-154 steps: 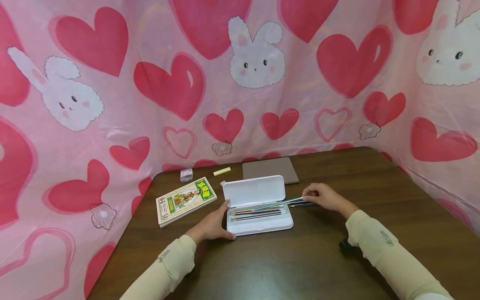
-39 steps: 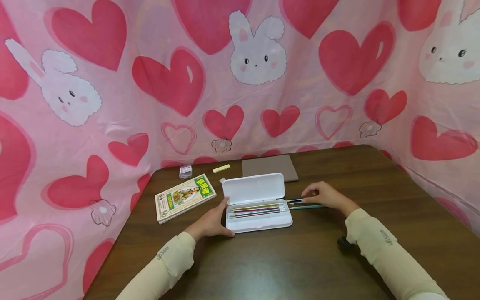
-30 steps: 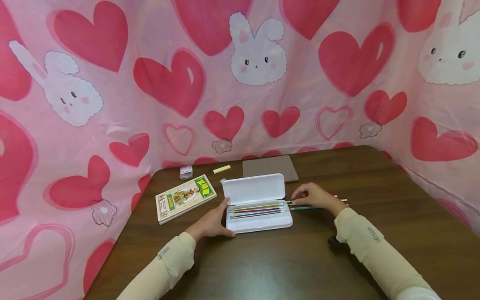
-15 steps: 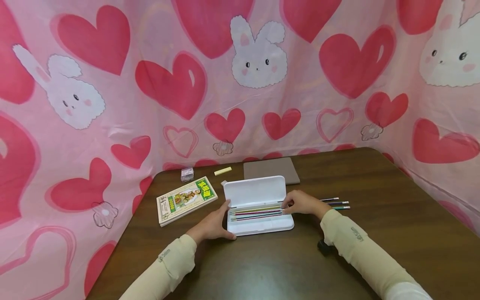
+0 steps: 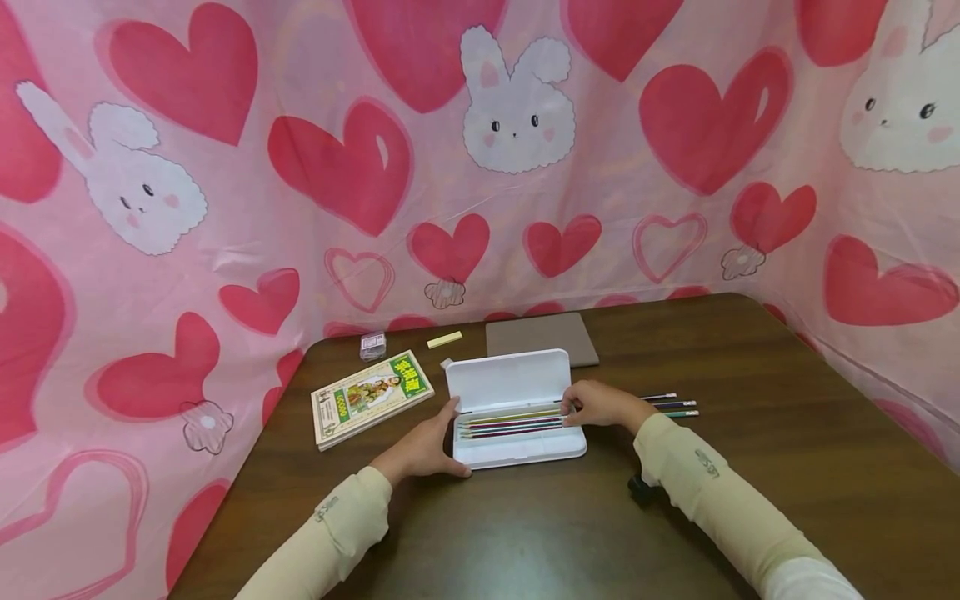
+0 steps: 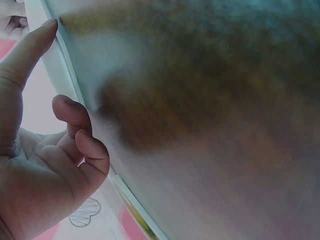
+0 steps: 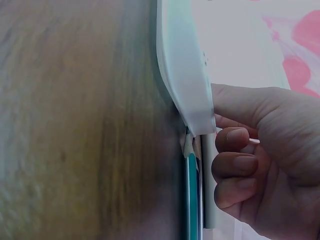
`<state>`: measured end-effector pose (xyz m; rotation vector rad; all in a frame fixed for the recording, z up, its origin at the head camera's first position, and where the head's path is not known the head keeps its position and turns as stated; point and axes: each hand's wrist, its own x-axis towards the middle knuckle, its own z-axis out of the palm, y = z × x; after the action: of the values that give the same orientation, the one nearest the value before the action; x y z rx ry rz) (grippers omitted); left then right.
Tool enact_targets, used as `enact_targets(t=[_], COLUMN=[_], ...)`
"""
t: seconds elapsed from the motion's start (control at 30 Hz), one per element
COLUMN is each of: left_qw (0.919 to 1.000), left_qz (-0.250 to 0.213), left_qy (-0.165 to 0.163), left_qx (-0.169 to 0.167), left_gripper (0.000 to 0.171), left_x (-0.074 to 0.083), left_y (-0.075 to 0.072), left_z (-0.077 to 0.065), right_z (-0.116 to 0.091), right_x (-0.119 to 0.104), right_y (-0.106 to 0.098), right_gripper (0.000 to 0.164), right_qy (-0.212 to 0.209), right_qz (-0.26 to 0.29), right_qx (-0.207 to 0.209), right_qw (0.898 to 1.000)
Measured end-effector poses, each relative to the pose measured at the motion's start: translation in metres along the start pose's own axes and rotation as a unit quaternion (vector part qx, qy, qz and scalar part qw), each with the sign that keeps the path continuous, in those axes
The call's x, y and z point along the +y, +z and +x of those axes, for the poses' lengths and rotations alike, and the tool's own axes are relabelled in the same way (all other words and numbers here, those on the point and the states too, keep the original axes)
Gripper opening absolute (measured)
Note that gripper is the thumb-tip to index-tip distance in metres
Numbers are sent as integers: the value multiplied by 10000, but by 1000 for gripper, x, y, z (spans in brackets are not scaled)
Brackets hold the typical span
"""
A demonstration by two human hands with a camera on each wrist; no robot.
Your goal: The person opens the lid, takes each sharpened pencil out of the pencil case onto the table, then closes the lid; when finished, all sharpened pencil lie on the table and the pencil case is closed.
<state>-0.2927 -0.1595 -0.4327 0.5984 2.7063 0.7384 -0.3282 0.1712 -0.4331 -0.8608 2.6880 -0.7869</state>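
Observation:
The white pencil case [image 5: 520,452] lies with its lid [image 5: 510,383] raised, and several coloured pencils [image 5: 510,423] lie side by side inside. My left hand [image 5: 423,446] grips the left end of the case, thumb at the front corner and a finger at the back. My right hand [image 5: 603,404] reaches over the right end, thumb and forefinger at the pencils' eraser ends, which they partly hide. In the right wrist view, its other fingers [image 7: 235,165] curl outside the case wall [image 7: 187,75].
Three pencils [image 5: 678,408] lie on the table right of the case, partly behind my right wrist; a teal pencil [image 7: 191,195] shows there. A grey-brown notebook [image 5: 543,333] lies behind the lid. Books [image 5: 371,398], a small clear box [image 5: 372,346] and a yellow strip [image 5: 445,340] lie left.
My right hand laid a teal pencil on the table, then moved left from the pencils there to the eraser ends inside the case. My left hand stayed on the case.

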Motion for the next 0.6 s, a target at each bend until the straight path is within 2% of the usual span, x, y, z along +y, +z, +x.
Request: enact_targets(t=[0.1, 0.33, 0.6], left_qw=[10000, 10000, 10000], left_qz=[-9, 32, -53], left_qy=[13, 18, 22], left_qx=[7, 44, 37], left_gripper=[116, 116, 116], left_x=[0, 1, 1], left_y=[0, 0, 1], left_z=[0, 0, -2], right_z=[-1, -5, -6], right_x=[-2, -8, -4], right_y=[0, 1, 6], right_gripper=[12, 15, 12], right_qy=[-20, 129, 9], right_qz=[-144, -87, -103], right_qx=[29, 119, 333], right_qw=[9999, 9998, 9994])
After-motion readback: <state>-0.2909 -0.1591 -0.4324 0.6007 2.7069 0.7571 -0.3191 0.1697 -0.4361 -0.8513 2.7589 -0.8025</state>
